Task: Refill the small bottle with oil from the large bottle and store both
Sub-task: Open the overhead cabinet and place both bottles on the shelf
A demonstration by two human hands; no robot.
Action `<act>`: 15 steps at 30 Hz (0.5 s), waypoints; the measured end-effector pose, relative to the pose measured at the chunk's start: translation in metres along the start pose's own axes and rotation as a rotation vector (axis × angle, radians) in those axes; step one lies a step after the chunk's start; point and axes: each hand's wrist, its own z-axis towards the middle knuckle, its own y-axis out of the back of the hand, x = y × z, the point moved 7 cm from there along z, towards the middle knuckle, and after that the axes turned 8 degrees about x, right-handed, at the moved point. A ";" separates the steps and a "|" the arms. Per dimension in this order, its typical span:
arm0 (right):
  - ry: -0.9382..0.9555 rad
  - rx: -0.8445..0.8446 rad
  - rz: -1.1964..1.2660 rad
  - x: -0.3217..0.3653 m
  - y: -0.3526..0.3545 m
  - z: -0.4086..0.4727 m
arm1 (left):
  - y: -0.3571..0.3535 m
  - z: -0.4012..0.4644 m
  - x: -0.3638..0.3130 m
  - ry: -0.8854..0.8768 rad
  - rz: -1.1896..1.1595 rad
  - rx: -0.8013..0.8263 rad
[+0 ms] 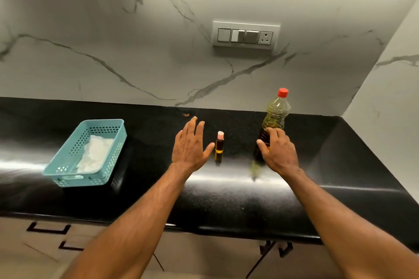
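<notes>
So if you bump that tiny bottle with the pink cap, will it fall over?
Probably yes. The small bottle is tall and thin and stands on a narrow base, so a nudge near its top could tip it. The black counter looks glossy, so it may also slide. It looks light, and once down, its round shape would likely roll. The left hand is open beside it.

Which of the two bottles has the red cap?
The large bottle, at the right hand. The small bottle near the left hand has a pale pink cap.
</notes>
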 end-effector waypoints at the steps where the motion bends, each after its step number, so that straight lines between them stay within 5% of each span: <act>1: 0.000 0.001 -0.003 0.000 0.000 -0.001 | 0.001 0.000 0.001 -0.005 0.004 -0.002; 15: 0.016 -0.026 -0.020 0.013 -0.005 -0.011 | -0.001 -0.005 0.023 -0.036 0.005 0.019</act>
